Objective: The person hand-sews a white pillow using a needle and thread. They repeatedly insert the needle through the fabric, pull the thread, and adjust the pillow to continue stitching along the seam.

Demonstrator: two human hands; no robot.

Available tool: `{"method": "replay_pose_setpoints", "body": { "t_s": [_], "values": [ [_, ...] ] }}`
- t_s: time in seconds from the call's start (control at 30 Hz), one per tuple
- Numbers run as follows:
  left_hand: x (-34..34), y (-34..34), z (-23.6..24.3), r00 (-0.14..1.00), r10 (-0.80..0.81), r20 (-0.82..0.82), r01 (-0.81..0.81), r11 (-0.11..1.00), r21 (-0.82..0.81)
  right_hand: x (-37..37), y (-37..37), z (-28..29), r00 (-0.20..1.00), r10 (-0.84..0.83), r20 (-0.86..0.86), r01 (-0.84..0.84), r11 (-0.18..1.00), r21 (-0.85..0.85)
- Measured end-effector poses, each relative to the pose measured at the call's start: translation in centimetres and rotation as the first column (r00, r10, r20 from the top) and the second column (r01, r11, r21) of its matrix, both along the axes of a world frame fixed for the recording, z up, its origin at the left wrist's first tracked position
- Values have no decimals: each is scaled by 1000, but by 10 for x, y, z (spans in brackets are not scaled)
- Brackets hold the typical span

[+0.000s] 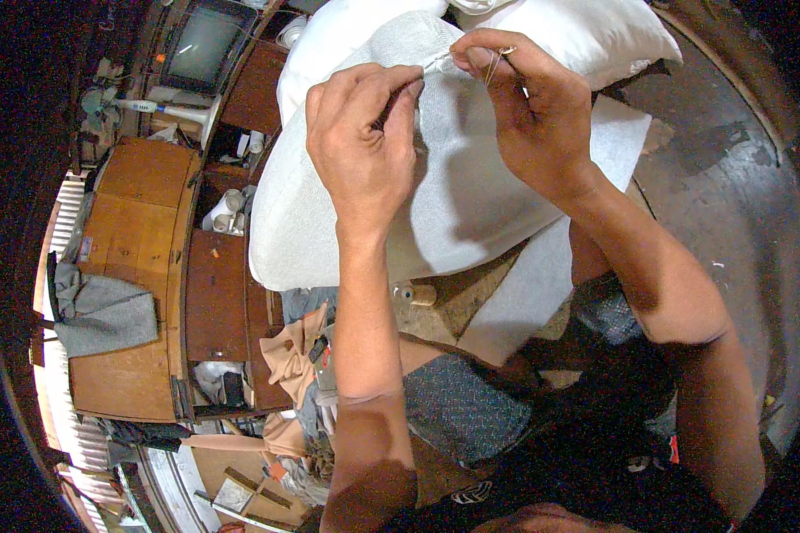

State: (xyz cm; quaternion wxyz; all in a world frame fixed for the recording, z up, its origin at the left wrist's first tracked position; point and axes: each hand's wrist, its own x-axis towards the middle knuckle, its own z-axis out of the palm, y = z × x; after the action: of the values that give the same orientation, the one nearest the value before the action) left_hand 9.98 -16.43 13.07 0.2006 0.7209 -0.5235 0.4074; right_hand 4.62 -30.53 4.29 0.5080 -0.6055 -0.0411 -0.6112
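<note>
A pale grey knit fabric piece (444, 195), stuffed or draped over something plump, fills the upper middle, with a seam near its top edge. My left hand (360, 142) is closed, thumb and fingertips pinching the fabric at that seam. Just right of it, my right hand (542, 120) is closed at the seam, holding fine thread and a small thin metal item whose kind I cannot make out.
White pillows (578, 31) lie behind the fabric. A thread spool (418, 294) and cloth scraps (293, 351) sit below it. Wooden cabinets (133, 213), with grey cloth (107, 311) over one, stand left. A dark floor (729, 222) shows right.
</note>
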Motion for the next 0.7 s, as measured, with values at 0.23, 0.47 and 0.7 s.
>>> {"method": "replay_pose_setpoints", "body": {
  "t_s": [0.23, 0.47, 0.7],
  "values": [
    [-2, -1, -1, 1000, 3, -18, -3, 1000, -13, -4, -5, -1, 998, 32, -48, -34, 998, -51],
    [-4, -1, -2, 1000, -4, -8, 4, 1000, -6, -5, -2, 1, 1000, 25, -14, -26, 998, -61],
    [-8, 3, 0, 996, 74, -54, -73, 997, 18, -1, -2, -2, 998, -33, 52, 35, 998, -52]
  ]
}}
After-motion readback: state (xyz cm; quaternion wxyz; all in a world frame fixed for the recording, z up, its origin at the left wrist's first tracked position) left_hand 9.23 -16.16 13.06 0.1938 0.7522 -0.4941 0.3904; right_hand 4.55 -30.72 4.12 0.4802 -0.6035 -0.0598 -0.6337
